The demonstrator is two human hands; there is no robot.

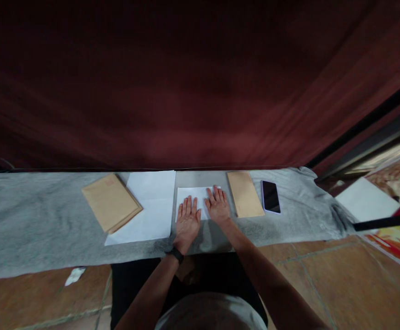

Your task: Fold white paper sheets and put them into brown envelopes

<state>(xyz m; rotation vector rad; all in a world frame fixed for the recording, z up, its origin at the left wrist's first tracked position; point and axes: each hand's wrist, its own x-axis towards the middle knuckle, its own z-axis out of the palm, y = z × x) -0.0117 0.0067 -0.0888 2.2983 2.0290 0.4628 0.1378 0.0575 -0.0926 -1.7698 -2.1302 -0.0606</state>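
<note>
A small white sheet of paper [202, 213], perhaps folded, lies on the grey cloth in front of me. My left hand [188, 221] rests flat on its left part, fingers stretched out. On its right part lies my right hand [218, 206], palm down with the fingers spread a little. To the left are larger white sheets [153, 201], partly covered by a stack of brown envelopes [112, 201]. Just right of my right hand lies a single brown envelope [245, 195].
A phone [270, 197] with a dark screen lies right of the single envelope. Grey cloth [41, 215] covers the narrow table. Behind it hangs a dark red curtain [200, 114]. A scrap of white paper [75, 276] is on the tiled floor; printed packaging [397, 240] stands at right.
</note>
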